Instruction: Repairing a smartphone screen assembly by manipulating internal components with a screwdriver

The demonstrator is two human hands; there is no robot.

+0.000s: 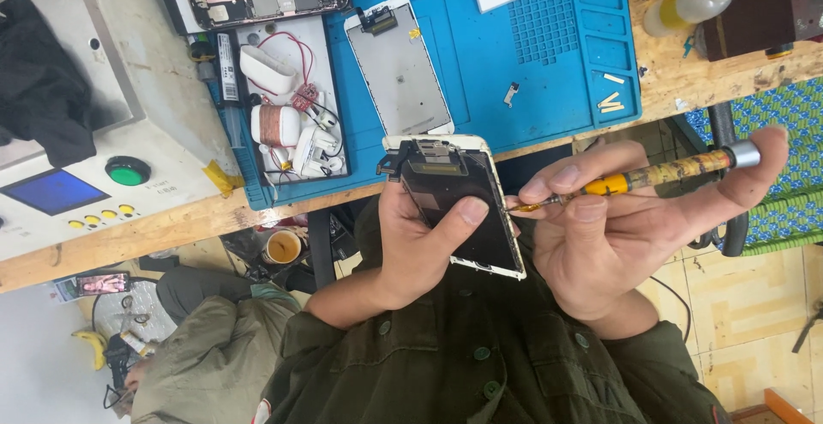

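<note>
Over a plywood workbench point(720, 68) topped with a blue silicone mat point(514, 55), the left hand point(420, 244) grips a black-backed phone screen panel point(459, 205); the right hand point(617, 227) pinches a yellow-handled screwdriver point(660, 171) at its edge, tiled floor point(754, 321) below.

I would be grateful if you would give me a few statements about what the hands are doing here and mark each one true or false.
1. The left hand holds a phone screen assembly, thumb across its dark back. True.
2. The right hand holds tweezers. False: it holds a screwdriver with a yellow patterned handle.
3. The screwdriver's tip meets the held screen's edge. True.
4. The blue work mat is bare. False: a second screen lies on it.
5. The squeeze bottle lies on the wooden bench. True.
</note>
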